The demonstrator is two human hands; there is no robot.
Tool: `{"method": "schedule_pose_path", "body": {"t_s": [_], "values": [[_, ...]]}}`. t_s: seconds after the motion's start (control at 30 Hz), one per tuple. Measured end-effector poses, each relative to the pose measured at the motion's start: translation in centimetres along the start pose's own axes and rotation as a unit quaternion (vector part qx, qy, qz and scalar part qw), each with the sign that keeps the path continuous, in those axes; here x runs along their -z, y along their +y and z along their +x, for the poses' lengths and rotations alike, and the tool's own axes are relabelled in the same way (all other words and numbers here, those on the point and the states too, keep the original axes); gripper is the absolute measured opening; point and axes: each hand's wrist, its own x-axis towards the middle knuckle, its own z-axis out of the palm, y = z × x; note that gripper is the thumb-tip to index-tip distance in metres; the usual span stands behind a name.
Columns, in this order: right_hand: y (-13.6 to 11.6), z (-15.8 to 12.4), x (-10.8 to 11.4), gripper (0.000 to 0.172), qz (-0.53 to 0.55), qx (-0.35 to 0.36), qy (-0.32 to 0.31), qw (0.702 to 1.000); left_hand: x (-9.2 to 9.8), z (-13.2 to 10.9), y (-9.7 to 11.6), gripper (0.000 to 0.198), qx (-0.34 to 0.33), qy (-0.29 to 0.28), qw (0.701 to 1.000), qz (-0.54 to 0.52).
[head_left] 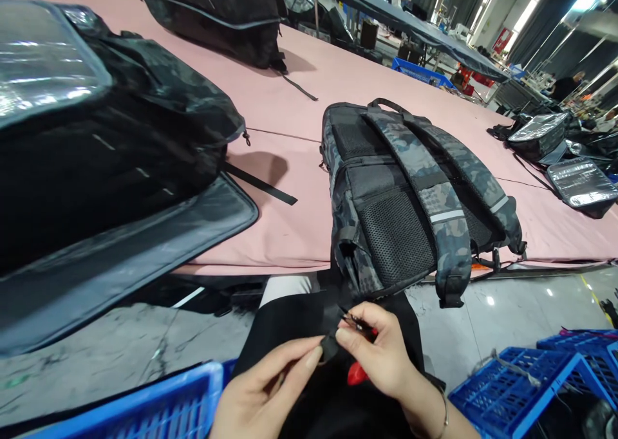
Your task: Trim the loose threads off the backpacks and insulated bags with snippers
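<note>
Over my lap, my left hand (277,381) pinches a small dark piece of strap or fabric (329,349) between thumb and fingers. My right hand (383,352) is closed around small thread snips (358,373) with red on the handle. Their dark blades point up and left, close to the pinched piece. Just beyond my hands, a camouflage backpack (398,239) lies on the pink-covered table (290,233), its padded straps facing up and its near end over the edge. Whether the pinched piece joins the backpack I cannot tell.
A large black bag (120,168) with a silver lining stands at left, its grey flap overhanging the table. Another black bag (217,20) stands farther back. Silver-lined bags (545,133) lie at right. Blue crates flank me, one a blue crate (512,381) at right.
</note>
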Motion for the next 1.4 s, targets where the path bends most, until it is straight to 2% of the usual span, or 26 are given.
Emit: {"method": "schedule_pose_path", "body": {"t_s": [0.13, 0.2, 0.37, 0.53, 0.8, 1.0, 1.1, 1.23, 1.4], "values": [[0.4, -1.0, 0.6, 0.031, -0.094, 0.123, 0.042, 0.987, -0.1, 0.6, 0.3, 0.039, 0.052, -0.023, 0.994, -0.095], [0.7, -1.5, 1.0, 0.03, -0.15, 0.183, 0.067, 0.969, -0.3, 0.8, 0.5, 0.039, 0.069, -0.019, 0.989, -0.131], [0.8, -2.1, 1.9, 0.028, -0.253, 0.25, 0.062, 0.933, -0.1, 0.6, 0.1, 0.044, 0.038, 0.025, 0.992, -0.116], [0.4, -1.9, 2.2, 0.024, -0.309, 0.261, 0.031, 0.914, 0.0, 0.5, -0.6, 0.04, -0.023, 0.031, 0.999, -0.032], [0.1, -1.4, 2.7, 0.019, -0.288, 0.268, -0.008, 0.919, 0.6, 0.4, -0.6, 0.038, -0.061, 0.01, 0.996, 0.057], [0.2, -1.5, 3.5, 0.024, -0.225, 0.248, 0.015, 0.942, 0.7, 0.9, -0.5, 0.037, -0.03, 0.011, 0.999, -0.009], [0.1, -1.8, 4.0, 0.024, -0.259, 0.247, -0.012, 0.934, 0.5, 0.8, 0.1, 0.036, -0.019, 0.019, 0.999, -0.022], [-0.3, -2.0, 4.3, 0.024, -0.316, 0.247, -0.044, 0.915, 0.2, 0.7, 0.4, 0.035, -0.031, 0.013, 0.999, 0.009], [-0.5, -1.7, 4.2, 0.019, -0.337, 0.247, -0.069, 0.906, 0.2, 0.8, 0.2, 0.037, -0.051, 0.008, 0.998, 0.037]]}}
